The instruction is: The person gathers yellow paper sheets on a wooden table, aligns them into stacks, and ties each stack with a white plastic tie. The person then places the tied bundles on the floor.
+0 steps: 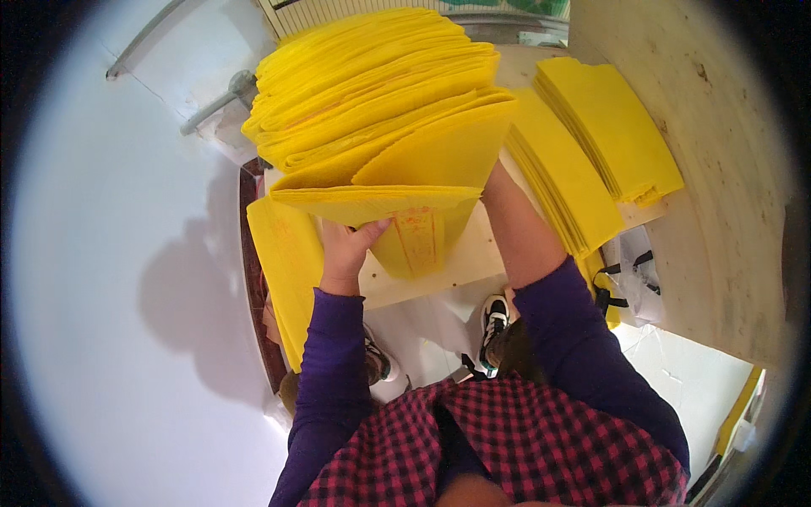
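Observation:
A thick stack of folded yellow paper sheets [372,93] rises in front of me, its layers fanned and slightly uneven. My left hand [351,245] is at the near lower edge, thumb pressed on a folded sheet [422,203] and fingers underneath it. Below that edge hangs a yellow flap with faint red printing [418,241]. My right hand [494,177] reaches up against the stack's right side; its fingers are hidden behind the sheets, so their grip does not show.
To the right lie two yellow stacks [562,173] [608,127] beside a tall wooden panel [710,169]. More yellow sheets [287,262] lie at the left, near a white wall [110,279]. A pale wooden board [473,258] is under the work, above my shoes [494,325].

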The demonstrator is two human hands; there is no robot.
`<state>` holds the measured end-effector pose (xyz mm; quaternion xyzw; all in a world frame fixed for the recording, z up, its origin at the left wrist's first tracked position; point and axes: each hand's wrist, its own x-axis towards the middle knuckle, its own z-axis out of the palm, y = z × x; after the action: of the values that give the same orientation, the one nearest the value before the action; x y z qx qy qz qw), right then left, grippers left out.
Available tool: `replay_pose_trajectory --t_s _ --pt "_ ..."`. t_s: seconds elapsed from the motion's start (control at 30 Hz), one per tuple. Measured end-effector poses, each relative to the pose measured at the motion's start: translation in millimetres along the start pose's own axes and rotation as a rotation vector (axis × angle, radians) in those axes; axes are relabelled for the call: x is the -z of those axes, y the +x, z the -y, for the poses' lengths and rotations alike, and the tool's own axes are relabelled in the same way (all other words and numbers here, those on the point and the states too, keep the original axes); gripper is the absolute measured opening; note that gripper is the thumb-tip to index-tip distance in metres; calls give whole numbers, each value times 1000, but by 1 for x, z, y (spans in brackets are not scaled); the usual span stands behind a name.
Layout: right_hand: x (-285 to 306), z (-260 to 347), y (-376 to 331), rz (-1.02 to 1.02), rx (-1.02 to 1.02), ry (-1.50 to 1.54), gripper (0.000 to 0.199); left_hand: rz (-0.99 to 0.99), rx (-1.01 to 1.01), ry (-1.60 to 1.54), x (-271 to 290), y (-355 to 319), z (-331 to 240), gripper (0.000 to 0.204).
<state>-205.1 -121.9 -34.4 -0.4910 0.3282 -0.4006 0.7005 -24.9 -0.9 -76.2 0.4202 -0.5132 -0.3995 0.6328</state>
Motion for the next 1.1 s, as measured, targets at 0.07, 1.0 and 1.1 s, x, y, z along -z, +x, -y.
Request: replay_pose_trajectory --t_s 0.07,1.0,1.1 --pt "-9 -3 -1 60 15 161 75 -42 -30 0 -3 -1 3 45" --pt "-28 6 -30 12 218 -142 74 17 92 45 -4 -11 -4 65" --pt "-28 5 -31 18 219 -145 74 19 40 97 -3 -8 -4 69"
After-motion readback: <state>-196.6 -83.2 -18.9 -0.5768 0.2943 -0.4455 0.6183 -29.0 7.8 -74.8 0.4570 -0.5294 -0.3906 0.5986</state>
